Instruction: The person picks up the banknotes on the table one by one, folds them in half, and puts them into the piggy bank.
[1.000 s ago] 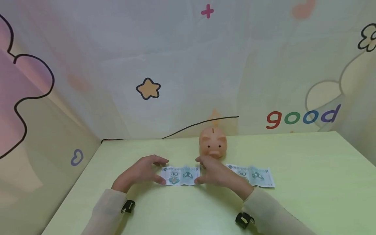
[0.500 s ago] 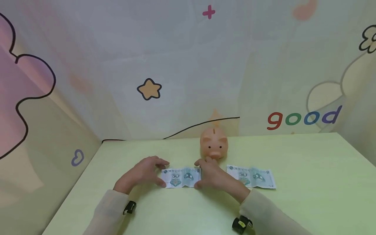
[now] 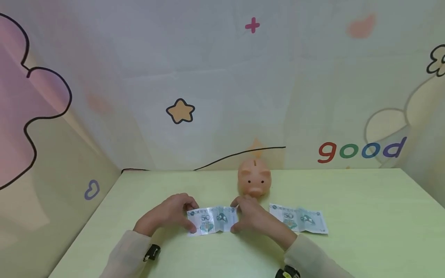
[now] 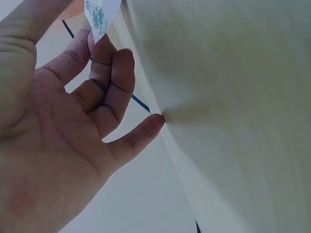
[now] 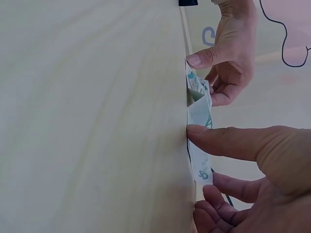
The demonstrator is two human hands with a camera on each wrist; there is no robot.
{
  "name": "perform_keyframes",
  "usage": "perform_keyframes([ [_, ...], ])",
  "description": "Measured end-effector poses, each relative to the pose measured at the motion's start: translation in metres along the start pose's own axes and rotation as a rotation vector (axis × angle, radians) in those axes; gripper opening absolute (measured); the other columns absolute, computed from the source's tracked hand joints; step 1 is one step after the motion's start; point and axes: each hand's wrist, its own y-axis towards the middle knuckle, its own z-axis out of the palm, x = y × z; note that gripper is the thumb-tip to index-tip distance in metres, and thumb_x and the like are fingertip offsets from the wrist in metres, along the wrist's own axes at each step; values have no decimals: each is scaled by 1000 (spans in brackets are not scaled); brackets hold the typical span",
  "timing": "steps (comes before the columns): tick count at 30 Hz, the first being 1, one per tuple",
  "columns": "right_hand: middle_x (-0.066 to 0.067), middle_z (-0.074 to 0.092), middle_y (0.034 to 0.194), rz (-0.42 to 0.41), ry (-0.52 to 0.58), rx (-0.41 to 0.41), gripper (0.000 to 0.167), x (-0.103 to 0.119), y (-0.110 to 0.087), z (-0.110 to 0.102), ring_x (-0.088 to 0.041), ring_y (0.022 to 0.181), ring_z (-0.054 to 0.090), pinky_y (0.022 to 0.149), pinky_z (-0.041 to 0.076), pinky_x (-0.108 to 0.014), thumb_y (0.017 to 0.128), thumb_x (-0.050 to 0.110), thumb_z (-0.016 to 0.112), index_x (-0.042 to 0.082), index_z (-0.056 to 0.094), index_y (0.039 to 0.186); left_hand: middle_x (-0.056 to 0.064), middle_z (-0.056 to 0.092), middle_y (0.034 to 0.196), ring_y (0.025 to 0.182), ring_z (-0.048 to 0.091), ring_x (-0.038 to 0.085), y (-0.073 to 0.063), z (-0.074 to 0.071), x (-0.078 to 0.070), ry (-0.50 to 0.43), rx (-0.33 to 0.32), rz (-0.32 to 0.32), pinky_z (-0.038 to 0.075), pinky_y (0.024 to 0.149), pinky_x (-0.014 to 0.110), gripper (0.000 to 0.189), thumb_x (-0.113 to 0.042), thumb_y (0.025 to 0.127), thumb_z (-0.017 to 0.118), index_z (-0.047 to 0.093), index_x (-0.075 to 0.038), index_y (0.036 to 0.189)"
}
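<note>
A creased green-and-white 50 banknote (image 3: 212, 221) stretches between both hands near the middle of the table. My left hand (image 3: 170, 212) grips its left end, thumb at the near corner and fingers at the far one. The right hand (image 3: 253, 214) holds the opposite end between thumb and fingers. In the left wrist view, a corner of the banknote (image 4: 101, 19) shows at the fingertips, while the little finger touches the tabletop. The right wrist view shows the banknote (image 5: 199, 116) bent along its crease, close over the table, the thumb on its near edge.
Behind the right hand stands a pink piggy bank (image 3: 255, 177) with a slot on top. A second 50 banknote (image 3: 299, 218) lies right of it, partly hidden by the right forearm. A printed cloth (image 3: 222, 96) backs the pale table (image 3: 365, 216).
The held banknote's left end has shifted slightly left and toward me, so the note slants; the left fingers now overlap it more. The head view has tilted up a little, lowering everything in frame.
</note>
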Motion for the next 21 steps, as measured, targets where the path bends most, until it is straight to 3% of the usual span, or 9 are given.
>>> perform_keyframes([
  [3, -6, 55, 91, -22, 31, -20, 45, -3, 0, -1, -24, 91, 49, 81, 46, -35, 70, 2, 96, 2, 65, 104, -3, 64, 89, 84, 57, 17, 0, -1, 2, -49, 9, 15, 50, 78, 31, 37, -9, 71, 100, 72, -9, 96],
  [8, -3, 54, 82, -55, 97, -41, 23, -6, -1, -2, -19, 77, 50, 66, 43, -28, 86, -3, 84, 4, 62, 92, -2, 68, 84, 80, 59, 17, 2, -2, 9, -121, 29, 27, 49, 71, 29, 26, -7, 77, 95, 73, -9, 89],
  [14, -2, 56, 80, -39, 132, -34, 18, -7, -2, -4, -17, 72, 52, 60, 42, -25, 92, -2, 79, 6, 62, 89, -2, 72, 87, 81, 60, 18, -1, -8, 14, -181, 38, 61, 47, 70, 29, 18, -8, 84, 90, 74, -8, 92],
  [21, -1, 59, 81, -24, 165, -31, 15, -4, -1, -9, -17, 71, 53, 59, 43, -25, 94, 0, 77, 6, 64, 91, 1, 77, 90, 82, 66, 17, -4, -16, 15, -253, 46, 59, 44, 70, 27, 14, -8, 89, 86, 74, -6, 95],
])
